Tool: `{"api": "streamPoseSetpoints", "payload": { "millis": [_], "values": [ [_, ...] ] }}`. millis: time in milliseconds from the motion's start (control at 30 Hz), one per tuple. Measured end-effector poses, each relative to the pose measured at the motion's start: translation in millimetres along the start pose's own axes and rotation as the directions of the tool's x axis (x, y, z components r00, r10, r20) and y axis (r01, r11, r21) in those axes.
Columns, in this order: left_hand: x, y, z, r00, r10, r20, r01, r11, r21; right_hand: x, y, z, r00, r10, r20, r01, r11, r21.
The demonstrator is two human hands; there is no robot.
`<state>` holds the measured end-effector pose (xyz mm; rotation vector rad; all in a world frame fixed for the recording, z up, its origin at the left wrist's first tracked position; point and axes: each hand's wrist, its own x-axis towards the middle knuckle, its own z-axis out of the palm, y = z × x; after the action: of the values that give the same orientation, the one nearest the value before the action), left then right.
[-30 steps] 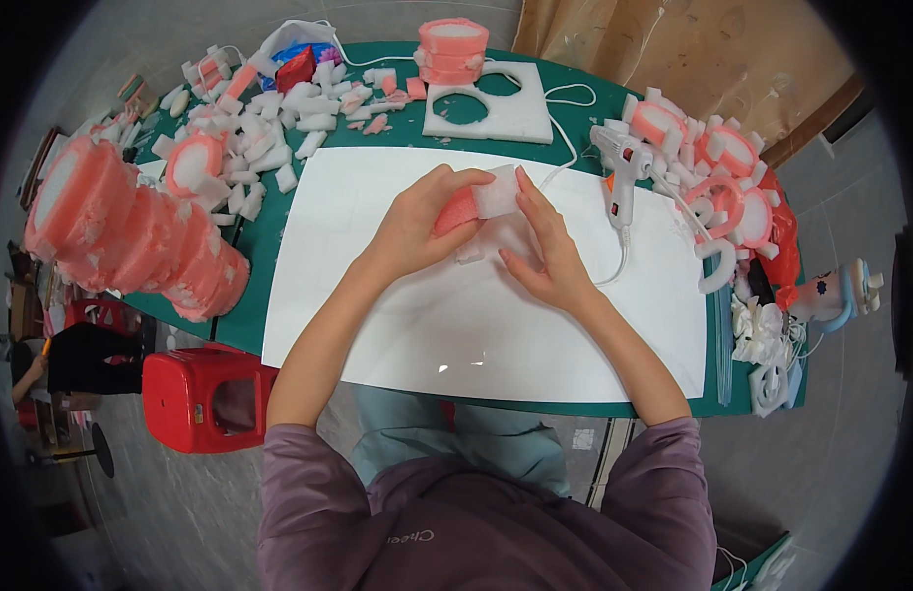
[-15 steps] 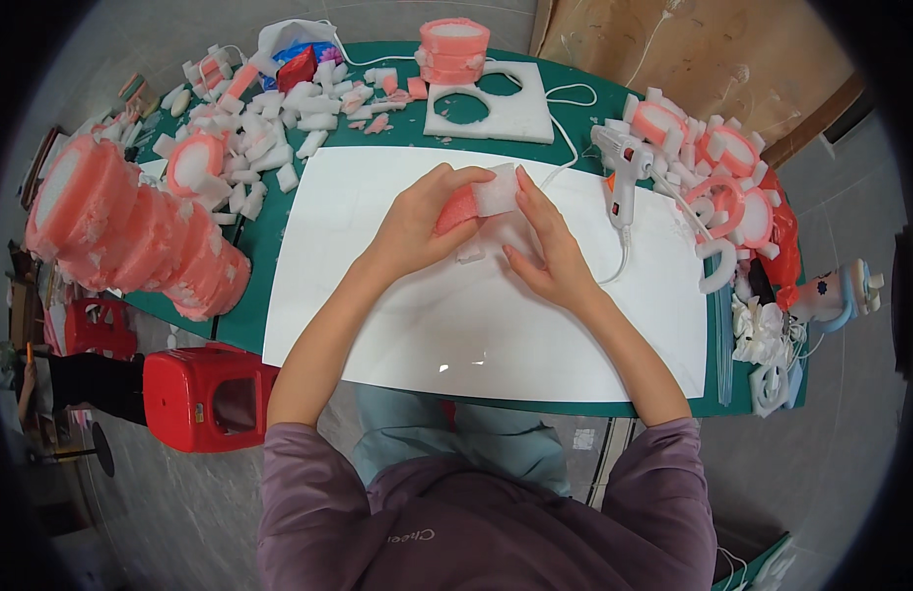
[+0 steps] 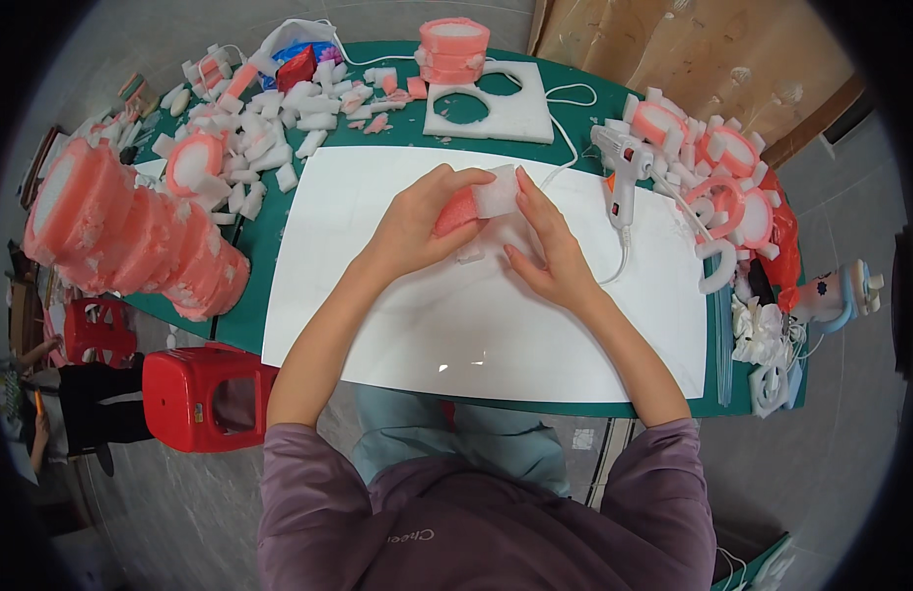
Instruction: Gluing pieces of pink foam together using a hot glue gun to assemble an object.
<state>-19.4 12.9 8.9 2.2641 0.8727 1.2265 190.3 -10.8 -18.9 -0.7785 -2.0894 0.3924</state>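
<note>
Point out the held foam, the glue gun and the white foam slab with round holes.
Held foam [image 3: 495, 194]: head view, its white face.
Glue gun [image 3: 624, 183]: head view, upper part of its handle.
White foam slab [image 3: 518, 110]: head view, solid top face.

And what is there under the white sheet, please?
The green tabletop shows around the white sheet, so the sheet appears to lie on it. What is directly beneath is covered and cannot be seen.
</note>
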Motion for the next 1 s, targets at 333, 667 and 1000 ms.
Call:
{"api": "streamPoseSetpoints", "payload": {
  "millis": [333,667,1000],
  "values": [
    [0.4,2.8,-4.4,0.998,-0.037,0.043,0.038,0.999,-0.008,-0.1,-0.3,1.2,1.0,0.004,0.002,-0.004,1.0,0.007],
    [0.0,0.2,-3.2,0.999,-0.017,0.03,0.018,0.999,-0.033,-0.6,1.2,1.3,1.0,-0.001,-0.001,0.001,1.0,0.004],
    [0.3,2.2,-2.7,1.0,-0.016,0.018,0.016,0.999,-0.035,-0.2,-0.1,0.9,1.0,0.003,-0.004,-0.003,1.0,0.005]
  ]
}}
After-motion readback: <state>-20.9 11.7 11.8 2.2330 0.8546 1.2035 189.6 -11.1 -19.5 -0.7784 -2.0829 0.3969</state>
